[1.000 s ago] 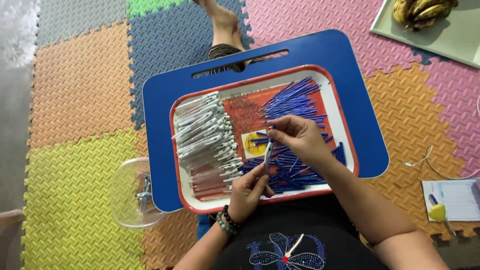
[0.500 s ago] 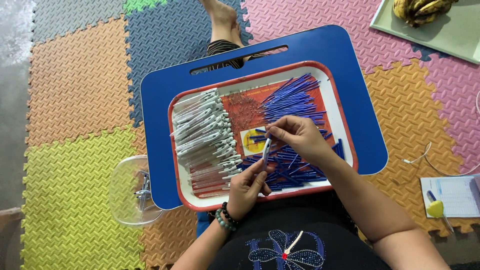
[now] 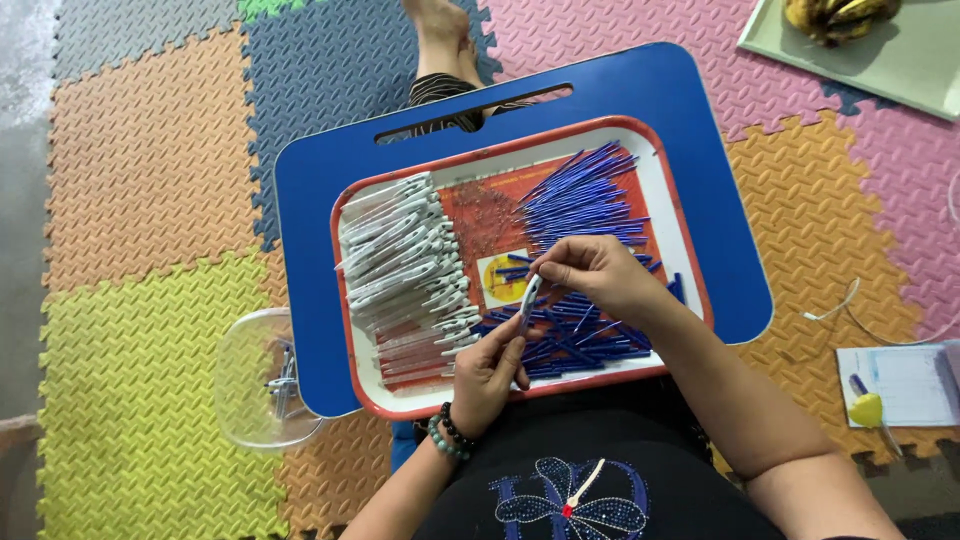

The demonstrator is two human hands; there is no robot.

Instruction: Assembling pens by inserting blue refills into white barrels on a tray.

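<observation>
1. Head view: both hands pinch one white pen over the middle of the tray: right hand grips its top, left hand its lower end.
2. White barrels fill the tray's left side, blue refills its right.
3. A clear bowl sits off the tray's left edge.

Blue lap table on foam mats; carries red-rimmed tray.

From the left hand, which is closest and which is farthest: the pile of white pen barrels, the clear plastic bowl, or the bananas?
From the left hand:
1. White pen barrels, in the tray just beside it.
2. Clear plastic bowl, on the mat at the lap desk's near left corner.
3. Bananas, far top right corner.
</observation>
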